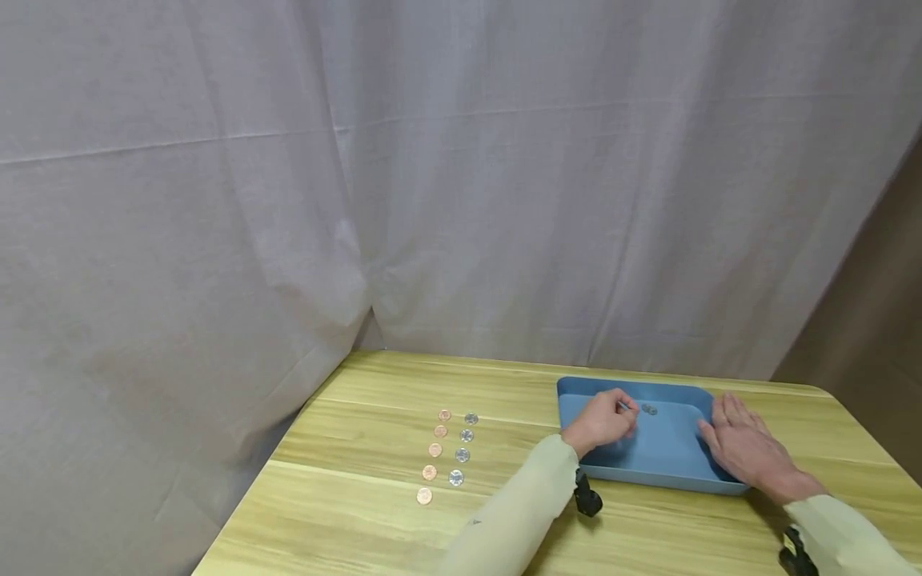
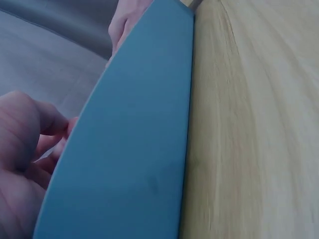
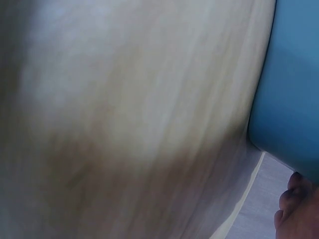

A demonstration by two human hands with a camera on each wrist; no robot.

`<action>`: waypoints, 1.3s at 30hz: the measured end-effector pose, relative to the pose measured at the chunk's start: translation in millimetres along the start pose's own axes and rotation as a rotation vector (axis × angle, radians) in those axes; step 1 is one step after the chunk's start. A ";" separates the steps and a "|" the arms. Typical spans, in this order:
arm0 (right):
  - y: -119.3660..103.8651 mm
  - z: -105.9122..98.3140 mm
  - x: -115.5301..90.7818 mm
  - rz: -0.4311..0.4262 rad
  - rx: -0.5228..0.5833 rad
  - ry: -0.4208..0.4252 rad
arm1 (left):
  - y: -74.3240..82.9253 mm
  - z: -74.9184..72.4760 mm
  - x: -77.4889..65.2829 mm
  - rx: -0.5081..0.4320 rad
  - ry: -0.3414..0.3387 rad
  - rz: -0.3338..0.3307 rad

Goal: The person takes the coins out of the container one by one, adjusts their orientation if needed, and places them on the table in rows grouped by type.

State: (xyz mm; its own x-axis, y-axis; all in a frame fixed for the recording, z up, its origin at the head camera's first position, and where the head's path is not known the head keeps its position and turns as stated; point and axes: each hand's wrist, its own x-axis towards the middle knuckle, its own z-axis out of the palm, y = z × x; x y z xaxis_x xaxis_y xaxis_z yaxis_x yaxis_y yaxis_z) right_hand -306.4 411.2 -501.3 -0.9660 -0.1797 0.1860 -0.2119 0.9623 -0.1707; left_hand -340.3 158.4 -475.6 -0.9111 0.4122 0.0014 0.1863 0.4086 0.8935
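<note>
My left hand [image 1: 603, 418] is over the blue tray [image 1: 670, 448], thumb and fingertips pinched together with a sliver of a silver coin [image 1: 623, 406] showing between them. In the left wrist view the tray's side wall [image 2: 124, 124] hides part of these fingers. A few silver coins [image 1: 649, 409] lie close together on the tray floor, just right of the fingertips. My right hand [image 1: 745, 444] rests along the tray's right rim with its fingers extended. Its curled-looking fingertips [image 3: 286, 199] show beyond the tray corner in the right wrist view.
Left of the tray, on the wooden table [image 1: 346, 448], lie two columns of coins: several copper coins [image 1: 435, 450] and, beside them, several silver coins [image 1: 463, 455]. A grey curtain [image 1: 504, 200] hangs behind the table and along its left side.
</note>
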 end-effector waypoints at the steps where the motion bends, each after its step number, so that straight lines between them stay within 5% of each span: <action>1: 0.5 0.4 -0.5 0.001 0.004 -0.002 | 0.1 2.9 1.6 -0.004 0.003 -0.001; 12: 1.4 -1.8 -0.3 -0.003 -0.015 0.027 | 3.0 25.3 16.6 -0.068 0.018 -0.006; 21: 2.6 -2.5 -0.2 0.011 -0.013 0.015 | 16.8 29.5 28.4 0.055 -0.011 -0.093; 31: -3.3 1.9 1.6 -0.002 0.005 0.004 | 0.5 27.2 38.1 -0.070 0.063 -0.142; 39: -1.2 -2.5 -0.6 0.009 -0.009 0.007 | 0.5 32.9 46.5 0.048 0.083 -0.144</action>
State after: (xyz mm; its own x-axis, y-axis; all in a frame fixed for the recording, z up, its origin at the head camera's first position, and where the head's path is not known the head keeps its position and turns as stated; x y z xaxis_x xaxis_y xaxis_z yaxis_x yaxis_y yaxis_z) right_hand -305.2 410.7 -498.8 -0.9667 -0.1699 0.1912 -0.2020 0.9657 -0.1632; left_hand -370.4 204.5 -489.8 -0.9565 0.2787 -0.0859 0.0674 0.4978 0.8647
